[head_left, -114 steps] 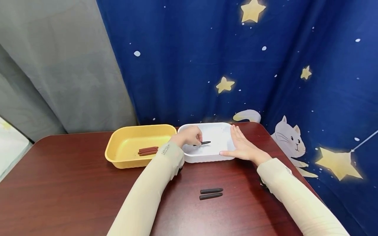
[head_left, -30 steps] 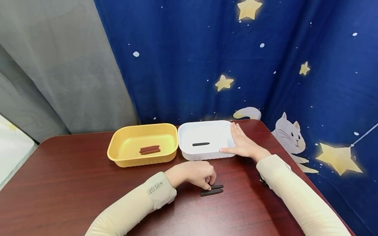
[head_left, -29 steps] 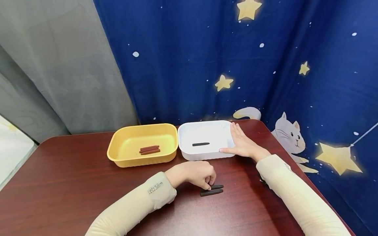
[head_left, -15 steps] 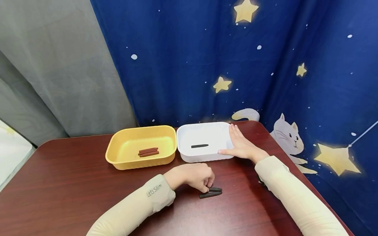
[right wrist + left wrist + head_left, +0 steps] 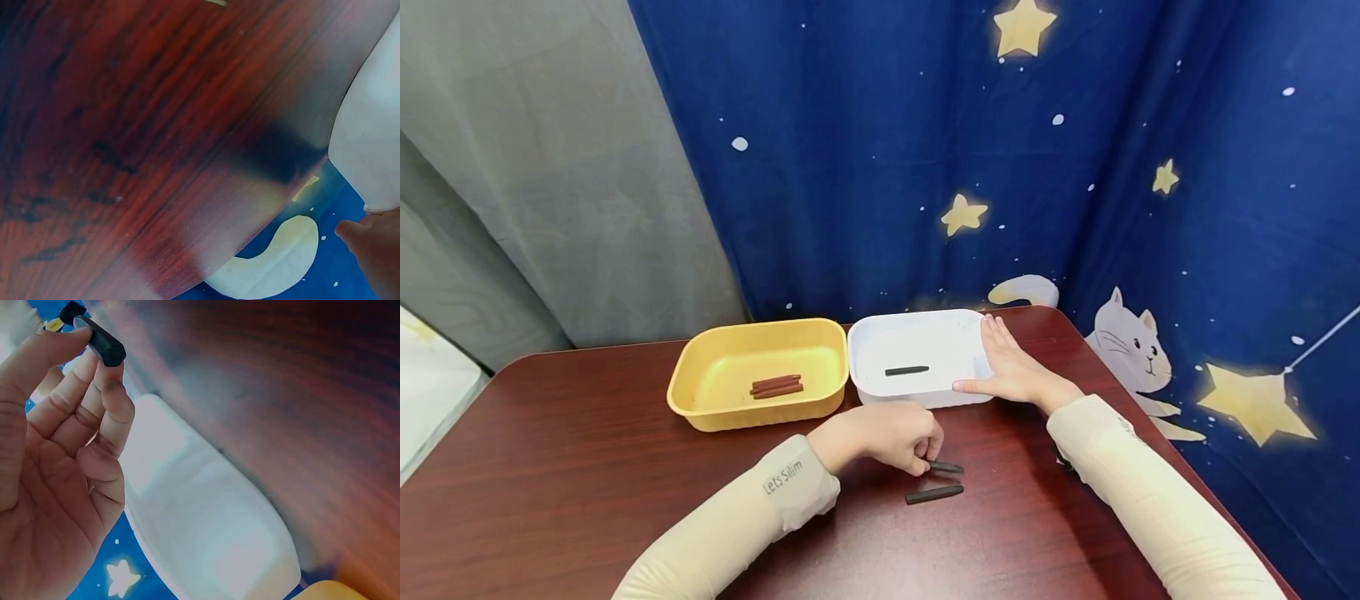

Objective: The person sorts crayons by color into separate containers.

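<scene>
My left hand (image 5: 891,435) pinches a black crayon (image 5: 946,467) between thumb and fingertips, just over the table in front of the white bin. In the left wrist view the blunt end of the held crayon (image 5: 107,347) sticks out past the thumb. A second black crayon (image 5: 934,495) lies on the table below that hand. Inside the white bin (image 5: 951,398) is another black crayon (image 5: 907,371). My right hand (image 5: 1017,371), fingers straight and spread, rests against the bin's right end, thumb at its front rim.
A yellow bin (image 5: 715,419) stands left of the white one, right beside it, with several reddish-brown crayons (image 5: 777,386) inside. Both bins are near the back edge of the dark wooden table (image 5: 587,467). A blue star-patterned curtain (image 5: 865,167) hangs behind.
My left hand left a black crayon in the white bin, came back to the two on the table, and has lifted the farther one slightly away. The right hand stayed at the bin.
</scene>
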`<state>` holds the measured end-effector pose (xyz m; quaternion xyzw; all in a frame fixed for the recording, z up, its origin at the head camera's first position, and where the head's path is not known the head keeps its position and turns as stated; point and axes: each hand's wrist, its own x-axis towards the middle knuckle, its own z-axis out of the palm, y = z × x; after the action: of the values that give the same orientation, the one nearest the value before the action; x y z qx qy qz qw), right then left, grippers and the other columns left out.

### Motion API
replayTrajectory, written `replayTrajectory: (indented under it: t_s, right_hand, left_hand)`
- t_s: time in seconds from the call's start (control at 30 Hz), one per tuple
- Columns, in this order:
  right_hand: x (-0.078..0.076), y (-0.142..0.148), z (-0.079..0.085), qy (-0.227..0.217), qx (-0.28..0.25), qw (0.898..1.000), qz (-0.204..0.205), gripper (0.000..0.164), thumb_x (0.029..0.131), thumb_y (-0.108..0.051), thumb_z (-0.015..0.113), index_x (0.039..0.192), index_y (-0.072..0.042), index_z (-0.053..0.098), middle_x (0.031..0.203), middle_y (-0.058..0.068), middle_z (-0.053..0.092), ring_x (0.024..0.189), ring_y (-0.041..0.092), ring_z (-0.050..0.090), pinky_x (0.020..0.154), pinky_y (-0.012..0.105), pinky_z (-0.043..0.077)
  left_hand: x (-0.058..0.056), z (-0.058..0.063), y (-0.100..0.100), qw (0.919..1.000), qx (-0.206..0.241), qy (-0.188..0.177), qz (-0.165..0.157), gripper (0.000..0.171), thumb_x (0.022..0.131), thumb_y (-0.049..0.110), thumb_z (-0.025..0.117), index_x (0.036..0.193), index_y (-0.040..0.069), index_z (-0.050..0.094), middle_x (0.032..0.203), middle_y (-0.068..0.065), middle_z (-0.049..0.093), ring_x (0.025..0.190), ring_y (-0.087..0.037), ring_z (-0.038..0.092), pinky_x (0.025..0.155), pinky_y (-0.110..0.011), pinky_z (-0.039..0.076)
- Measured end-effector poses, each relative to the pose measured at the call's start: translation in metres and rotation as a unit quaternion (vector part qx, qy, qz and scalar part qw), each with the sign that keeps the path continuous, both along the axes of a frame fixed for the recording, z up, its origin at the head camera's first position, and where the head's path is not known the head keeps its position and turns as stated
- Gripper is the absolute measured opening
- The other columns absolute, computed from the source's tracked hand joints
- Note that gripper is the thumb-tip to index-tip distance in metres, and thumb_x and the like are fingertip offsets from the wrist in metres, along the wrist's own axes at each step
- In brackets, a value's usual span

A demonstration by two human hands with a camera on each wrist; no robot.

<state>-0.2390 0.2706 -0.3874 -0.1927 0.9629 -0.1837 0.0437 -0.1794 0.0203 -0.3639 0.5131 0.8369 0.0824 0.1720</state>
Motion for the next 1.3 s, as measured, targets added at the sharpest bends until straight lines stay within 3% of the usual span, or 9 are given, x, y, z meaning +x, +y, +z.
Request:
replayTrajectory:
  t_s: [0.23,0.5,0.7,0.9,1.13,1.3]
  right_hand:
    - [0.000,0.003,0.000,0.001,0.007,1.000,-0.002,0.125,0.083,-0.068,0.064,0.154,0.011,-0.003,0.164,0.026,-0.009,0.154,0.041,-0.009,0.124,0.057,0.005]
    - [0.000,0.006,0.000,0.000,0.001,1.000,-0.005,0.125,0.083,-0.067,0.064,0.154,0.011,-0.003,0.164,0.026,-0.009,0.153,0.042,-0.009,0.123,0.058,0.006]
    - [0.002,0.004,-0.002,0.002,0.001,1.000,-0.006,0.125,0.083,-0.066,0.066,0.154,0.011,-0.002,0.165,0.027,-0.008,0.154,0.041,-0.008,0.123,0.057,0.007]
    - [0.001,0.002,-0.002,0.006,0.001,1.000,-0.004,0.125,0.083,-0.066,0.065,0.155,0.010,-0.002,0.165,0.025,-0.008,0.154,0.041,-0.008,0.124,0.057,0.007]
    - [0.000,0.001,0.000,0.001,0.001,1.000,-0.008,0.124,0.083,-0.067,0.065,0.155,0.008,-0.003,0.165,0.024,-0.008,0.154,0.041,-0.008,0.124,0.056,0.007]
    - [0.001,0.000,-0.001,-0.003,0.002,1.000,-0.006,0.124,0.083,-0.068,0.064,0.156,0.008,-0.002,0.166,0.024,-0.008,0.154,0.040,-0.007,0.124,0.056,0.007]
  left_hand:
    - [-0.006,0.010,0.000,0.9999,0.008,0.012,-0.004,0.004,0.084,0.016,0.073,0.082,0.017,0.069,0.065,0.011,0.060,0.061,0.000,0.051,0.057,-0.012,0.041]
    - [-0.019,0.031,0.004,0.9984,0.009,0.055,-0.011,0.004,0.082,0.017,0.074,0.082,0.016,0.071,0.065,0.009,0.064,0.063,-0.003,0.054,0.060,-0.015,0.042]
    - [-0.030,0.044,-0.001,0.9971,0.024,0.072,0.005,0.003,0.081,0.016,0.072,0.084,0.015,0.072,0.069,0.008,0.063,0.068,-0.006,0.055,0.064,-0.019,0.044]
    - [-0.048,0.053,-0.010,0.9964,0.050,0.067,0.019,0.004,0.081,0.014,0.070,0.084,0.013,0.072,0.074,0.004,0.065,0.070,-0.008,0.056,0.065,-0.020,0.046]
    - [-0.074,0.053,-0.015,0.9938,0.049,0.081,0.059,0.004,0.082,0.016,0.071,0.085,0.013,0.072,0.078,0.003,0.068,0.073,-0.010,0.057,0.069,-0.022,0.048]
    - [-0.094,0.040,-0.016,0.9912,0.049,0.073,0.100,0.003,0.082,0.016,0.072,0.084,0.014,0.071,0.081,0.002,0.067,0.076,-0.013,0.057,0.071,-0.024,0.048]
